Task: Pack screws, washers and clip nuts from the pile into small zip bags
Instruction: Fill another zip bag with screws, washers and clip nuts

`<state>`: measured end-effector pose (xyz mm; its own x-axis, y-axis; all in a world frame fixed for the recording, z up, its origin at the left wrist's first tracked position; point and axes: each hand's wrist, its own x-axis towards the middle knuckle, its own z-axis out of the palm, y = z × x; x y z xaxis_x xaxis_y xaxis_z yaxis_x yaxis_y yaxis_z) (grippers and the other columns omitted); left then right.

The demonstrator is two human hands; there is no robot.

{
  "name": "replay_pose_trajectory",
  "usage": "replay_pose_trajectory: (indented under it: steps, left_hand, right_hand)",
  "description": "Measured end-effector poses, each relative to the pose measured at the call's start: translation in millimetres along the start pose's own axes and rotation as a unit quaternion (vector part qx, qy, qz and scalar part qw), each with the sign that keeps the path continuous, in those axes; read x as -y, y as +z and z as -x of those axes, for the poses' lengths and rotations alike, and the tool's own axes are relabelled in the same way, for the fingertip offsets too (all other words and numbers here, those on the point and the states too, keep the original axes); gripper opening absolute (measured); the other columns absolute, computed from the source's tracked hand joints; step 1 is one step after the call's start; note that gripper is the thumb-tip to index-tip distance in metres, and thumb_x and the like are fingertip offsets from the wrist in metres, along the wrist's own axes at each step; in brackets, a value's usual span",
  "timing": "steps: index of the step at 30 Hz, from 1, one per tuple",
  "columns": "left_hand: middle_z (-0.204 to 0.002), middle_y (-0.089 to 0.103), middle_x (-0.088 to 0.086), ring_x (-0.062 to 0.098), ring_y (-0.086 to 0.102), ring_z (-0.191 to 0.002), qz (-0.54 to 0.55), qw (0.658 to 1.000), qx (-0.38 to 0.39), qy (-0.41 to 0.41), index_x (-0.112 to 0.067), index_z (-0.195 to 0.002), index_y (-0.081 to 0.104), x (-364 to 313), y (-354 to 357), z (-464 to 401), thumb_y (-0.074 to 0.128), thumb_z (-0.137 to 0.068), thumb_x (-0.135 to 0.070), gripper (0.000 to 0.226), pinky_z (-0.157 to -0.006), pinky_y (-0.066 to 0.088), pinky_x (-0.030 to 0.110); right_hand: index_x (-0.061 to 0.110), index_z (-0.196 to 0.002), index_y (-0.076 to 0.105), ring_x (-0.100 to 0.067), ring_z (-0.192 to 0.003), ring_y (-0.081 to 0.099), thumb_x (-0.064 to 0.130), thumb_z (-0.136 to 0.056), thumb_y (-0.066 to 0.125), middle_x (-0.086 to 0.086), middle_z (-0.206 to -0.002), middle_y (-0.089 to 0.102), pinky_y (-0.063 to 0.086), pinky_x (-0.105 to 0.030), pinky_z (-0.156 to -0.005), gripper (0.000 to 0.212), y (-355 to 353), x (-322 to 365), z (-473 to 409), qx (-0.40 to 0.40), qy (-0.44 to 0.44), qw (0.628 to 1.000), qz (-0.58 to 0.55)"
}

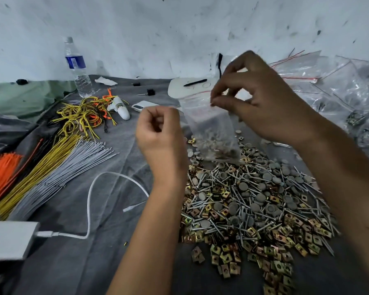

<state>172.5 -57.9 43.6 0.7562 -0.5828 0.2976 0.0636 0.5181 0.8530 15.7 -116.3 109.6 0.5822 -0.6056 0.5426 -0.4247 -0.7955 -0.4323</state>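
Observation:
A small clear zip bag (209, 128) with a red seal line hangs in the air above the pile, with hardware in its bottom. My right hand (264, 99) pinches its top edge at the right. My left hand (160, 135) is at the bag's left edge with fingers curled; whether it pinches the plastic is blurred. Below lies the pile (254, 205) of silver screws, grey round washers and brass clip nuts on a grey cloth (90, 258).
Bundles of orange, yellow and grey cable ties (41, 173) lie at the left, with a white charger and cable (90, 201). A water bottle (77, 67) stands at the back. A heap of filled clear bags (337, 92) sits at the right.

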Motion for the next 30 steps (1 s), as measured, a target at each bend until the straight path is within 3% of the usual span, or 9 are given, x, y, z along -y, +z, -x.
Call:
replay_pose_trajectory:
  steps: [2,5,7,9,12,15,19,26,30]
  left_hand:
    - [-0.083,0.059,-0.006,0.002,0.054,-0.071,-0.029,0.998,0.049,-0.019,-0.015,-0.097,0.059,6.1,-5.7,-3.2,0.063,-0.086,-0.031,0.02,-0.071,0.051,0.028]
    - [-0.113,0.069,-0.003,0.007,0.068,-0.103,-0.049,0.969,0.217,-0.109,-0.018,-0.122,0.058,18.1,-11.3,1.1,0.062,-0.086,-0.056,0.052,-0.099,0.053,0.039]
    - [-0.116,0.075,0.005,0.021,0.072,-0.106,-0.052,0.947,0.292,-0.122,-0.017,-0.125,0.059,21.8,-13.3,7.7,0.061,-0.093,-0.052,0.047,-0.094,0.056,0.041]
    - [-0.103,0.078,0.01,0.029,0.075,-0.088,-0.036,0.94,0.315,-0.127,-0.009,-0.118,0.061,24.3,-12.9,12.9,0.059,-0.101,-0.038,0.033,-0.078,0.061,0.041]
    - [-0.077,0.074,0.004,0.021,0.069,-0.062,-0.009,0.935,0.284,-0.212,0.0,-0.1,0.062,28.7,-10.6,20.6,0.052,-0.107,-0.012,0.017,-0.06,0.062,0.038]
    - [-0.081,0.075,0.011,0.02,0.073,-0.063,0.025,0.903,0.273,-0.33,0.005,-0.104,0.061,32.9,-13.4,27.9,0.053,-0.104,-0.003,0.012,-0.056,0.063,0.031]
    - [-0.101,0.077,0.015,0.035,0.074,-0.083,-0.088,0.933,0.248,-0.244,0.003,-0.112,0.062,49.5,-17.5,22.2,0.067,-0.099,-0.015,0.023,-0.072,0.063,0.044]
    - [-0.076,0.075,0.012,0.02,0.068,-0.061,-0.157,0.946,0.249,-0.133,-0.004,-0.088,0.071,59.8,-9.1,5.4,0.073,-0.094,-0.003,0.006,-0.055,0.057,0.03]
    - [-0.091,0.076,0.008,0.022,0.074,-0.073,-0.207,0.938,0.269,-0.074,-0.01,-0.095,0.072,63.4,-14.9,4.8,0.076,-0.092,-0.007,0.006,-0.061,0.06,0.034]
  right_hand:
    - [0.022,-0.1,0.071,-0.007,-0.087,0.067,0.023,-0.1,0.064,0.002,-0.104,0.064,0.058,-0.033,-0.077,0.007,-4.9,-0.2,0.5,0.037,0.028,0.999,-0.025]
    - [0.017,-0.101,0.073,-0.013,-0.08,0.073,0.011,-0.1,0.063,0.0,-0.086,0.075,0.06,-0.029,-0.07,0.012,-14.3,-2.2,7.8,0.022,0.036,0.992,-0.121]
    - [0.016,-0.103,0.074,-0.019,-0.076,0.075,0.008,-0.098,0.066,-0.003,-0.083,0.077,0.061,-0.029,-0.068,0.013,-17.8,-6.9,12.7,-0.034,0.04,0.98,-0.19]
    - [0.013,-0.106,0.072,-0.024,-0.072,0.075,0.006,-0.095,0.068,-0.006,-0.082,0.078,0.061,-0.032,-0.065,0.013,-12.6,-15.3,16.1,-0.089,0.066,0.965,-0.239]
    - [0.009,-0.108,0.068,-0.023,-0.063,0.072,0.003,-0.093,0.07,-0.009,-0.083,0.078,0.059,-0.032,-0.058,0.016,8.6,-36.5,23.2,-0.128,0.152,0.936,-0.289]
    - [0.013,-0.105,0.067,-0.017,-0.062,0.07,0.002,-0.092,0.071,-0.009,-0.084,0.078,0.056,-0.03,-0.055,0.017,32.1,-57.9,34.5,-0.115,0.25,0.902,-0.333]
    - [0.016,-0.105,0.065,-0.024,-0.066,0.074,0.004,-0.091,0.071,-0.006,-0.085,0.079,0.06,-0.035,-0.055,0.019,61.4,-76.2,54.6,-0.076,0.26,0.909,-0.316]
    - [0.023,-0.098,0.066,-0.027,-0.078,0.077,0.01,-0.089,0.077,-0.002,-0.088,0.08,0.064,-0.039,-0.061,0.019,76.8,-81.8,69.2,-0.151,0.195,0.915,-0.318]
    - [0.019,-0.105,0.07,-0.017,-0.082,0.078,0.01,-0.088,0.077,0.003,-0.092,0.08,0.062,-0.03,-0.061,0.02,78.3,-81.7,73.9,-0.127,0.213,0.916,-0.315]
